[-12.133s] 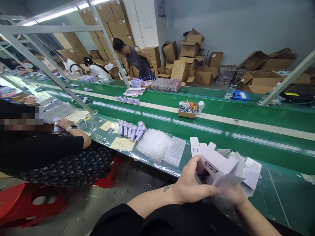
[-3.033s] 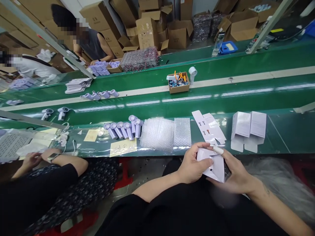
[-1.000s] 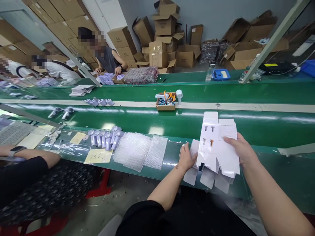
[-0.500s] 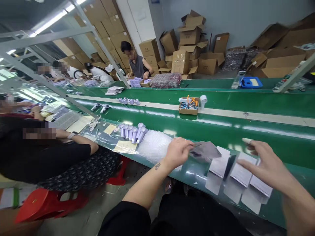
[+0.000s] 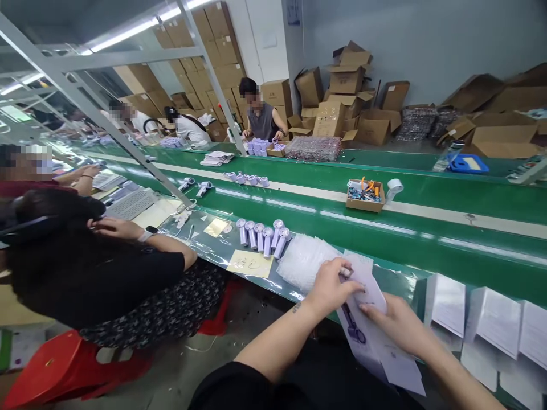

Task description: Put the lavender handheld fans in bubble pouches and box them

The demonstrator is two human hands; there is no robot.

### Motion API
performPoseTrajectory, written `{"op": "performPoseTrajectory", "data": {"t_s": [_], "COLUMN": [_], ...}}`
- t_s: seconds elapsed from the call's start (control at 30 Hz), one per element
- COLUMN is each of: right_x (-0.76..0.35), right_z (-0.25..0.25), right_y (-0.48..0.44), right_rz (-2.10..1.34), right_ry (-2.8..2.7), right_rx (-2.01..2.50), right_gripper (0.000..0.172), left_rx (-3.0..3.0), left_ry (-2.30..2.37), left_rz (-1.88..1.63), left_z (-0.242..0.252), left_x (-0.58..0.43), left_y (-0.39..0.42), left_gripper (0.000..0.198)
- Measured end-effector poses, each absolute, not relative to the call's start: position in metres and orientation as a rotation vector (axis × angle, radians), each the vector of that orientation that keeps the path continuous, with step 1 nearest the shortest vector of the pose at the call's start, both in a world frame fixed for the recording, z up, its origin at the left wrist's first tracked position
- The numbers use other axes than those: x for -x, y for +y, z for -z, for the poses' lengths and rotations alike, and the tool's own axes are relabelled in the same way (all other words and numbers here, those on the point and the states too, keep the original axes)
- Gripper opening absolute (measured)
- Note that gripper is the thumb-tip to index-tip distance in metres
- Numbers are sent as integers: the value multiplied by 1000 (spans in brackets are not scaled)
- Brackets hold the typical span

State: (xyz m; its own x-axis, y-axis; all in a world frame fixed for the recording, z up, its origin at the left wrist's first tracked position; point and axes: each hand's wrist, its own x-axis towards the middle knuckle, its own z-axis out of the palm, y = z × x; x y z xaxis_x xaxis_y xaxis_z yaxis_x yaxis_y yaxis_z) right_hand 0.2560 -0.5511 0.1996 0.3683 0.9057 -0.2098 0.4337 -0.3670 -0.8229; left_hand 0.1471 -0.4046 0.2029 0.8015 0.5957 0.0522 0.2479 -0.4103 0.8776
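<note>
- At nine o'clock of the view a co-worker [image 5: 85, 273] in a black top sits on a red stool [image 5: 55, 367], with one watch-wearing hand raised near the head.
- A grey metal frame post [image 5: 106, 134] slants down to the green workbench [image 5: 222, 246]. Strip lights [image 5: 128, 33] run overhead at eleven o'clock.
- A yellow note [image 5: 250, 263] lies on the bench. Just past it, at twelve o'clock from the note, stands a tight row of lilac handheld fans [image 5: 262, 234].
- Beside the fans, at three o'clock, is a heap of clear bubble-wrap bags [image 5: 301, 259].
- The left hand [image 5: 329, 287] is closed in a pinch on the top edge of a flat carton [image 5: 367, 354]. The carton is white with a fan printed on it and is held over the bench's near edge and the lap.
- The right hand [image 5: 399, 327] clasps the carton's middle, fingers curled over its face, at four o'clock from the left hand.
- The glossy green conveyor belt [image 5: 384, 233] runs behind the bench. A small tool box [image 5: 364, 196] and a tape roll [image 5: 394, 186] sit on its pale strip at twelve o'clock from the hands.
- Across the belt, a person in a grey top [image 5: 260, 118] works beside stacked brown cardboard boxes [image 5: 348, 99] against a grey wall.
- At three o'clock folded white cartons [image 5: 447, 304] stand along the bench.
</note>
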Motion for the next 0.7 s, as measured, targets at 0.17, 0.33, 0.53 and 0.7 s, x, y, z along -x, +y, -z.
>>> {"op": "performPoseTrajectory", "data": {"t_s": [0.17, 0.33, 0.53, 0.7], "right_x": [-249, -264, -275, -302], "right_z": [-193, -154, -147, -146], "right_y": [-551, -534, -504, -484], "right_rz": [-994, -1070, -1051, -1011], "right_ry": [-1354, -1618, -1651, -1638], "right_rx": [1664, 1368, 1277, 1240], "right_gripper": [63, 109, 113, 121], "left_rx": [-2396, -2531, -2233, -1392], "left_ry": [169, -56, -166, 227], "left_rz": [-368, -359, 42, -378], "left_z": [-244, -277, -315, -269], "left_x": [-108, -88, -62, -74], "left_y": [-367, -364, -327, -335], "left_gripper": [32, 40, 30, 71]}}
